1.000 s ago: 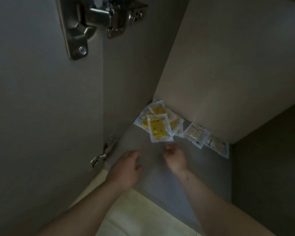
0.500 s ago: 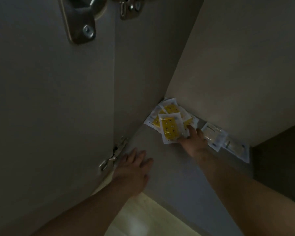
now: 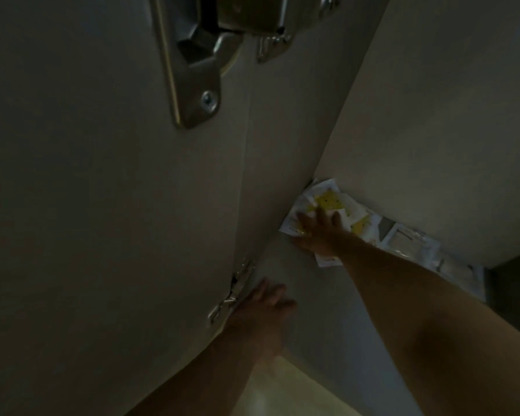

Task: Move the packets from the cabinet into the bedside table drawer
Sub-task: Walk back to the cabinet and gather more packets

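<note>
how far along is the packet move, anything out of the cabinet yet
Done: only the cabinet stands open. In hand: the right hand lies spread on the yellow packets in the back corner; the left hand is open by the lower hinge. Left: lifting these and the pale packets along the back wall, then carrying all to the drawer, which is not in view.
</note>
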A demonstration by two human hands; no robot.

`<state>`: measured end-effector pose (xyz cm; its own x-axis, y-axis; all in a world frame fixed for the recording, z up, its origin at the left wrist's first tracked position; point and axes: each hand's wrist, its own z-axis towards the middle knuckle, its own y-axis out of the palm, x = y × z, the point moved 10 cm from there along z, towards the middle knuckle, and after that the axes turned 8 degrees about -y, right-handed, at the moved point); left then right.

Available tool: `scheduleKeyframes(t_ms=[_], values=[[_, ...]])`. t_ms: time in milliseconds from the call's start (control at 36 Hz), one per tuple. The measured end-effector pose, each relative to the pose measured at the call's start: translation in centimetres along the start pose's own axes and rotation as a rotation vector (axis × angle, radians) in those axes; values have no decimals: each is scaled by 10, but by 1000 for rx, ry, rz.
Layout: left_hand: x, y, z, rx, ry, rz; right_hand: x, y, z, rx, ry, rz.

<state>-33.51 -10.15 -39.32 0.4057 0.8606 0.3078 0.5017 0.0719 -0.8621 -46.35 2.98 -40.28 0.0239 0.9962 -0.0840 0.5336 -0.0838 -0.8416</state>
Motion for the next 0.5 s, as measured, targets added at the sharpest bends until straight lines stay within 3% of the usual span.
scheduleKeyframes(t_ms=[278, 500], values=[[-4, -6, -2, -25, 46, -27, -1, 29, -61, 138, -137, -15], [-12, -1, -5, 12, -40, -167, -9, 73, -119, 100, -233, -2]])
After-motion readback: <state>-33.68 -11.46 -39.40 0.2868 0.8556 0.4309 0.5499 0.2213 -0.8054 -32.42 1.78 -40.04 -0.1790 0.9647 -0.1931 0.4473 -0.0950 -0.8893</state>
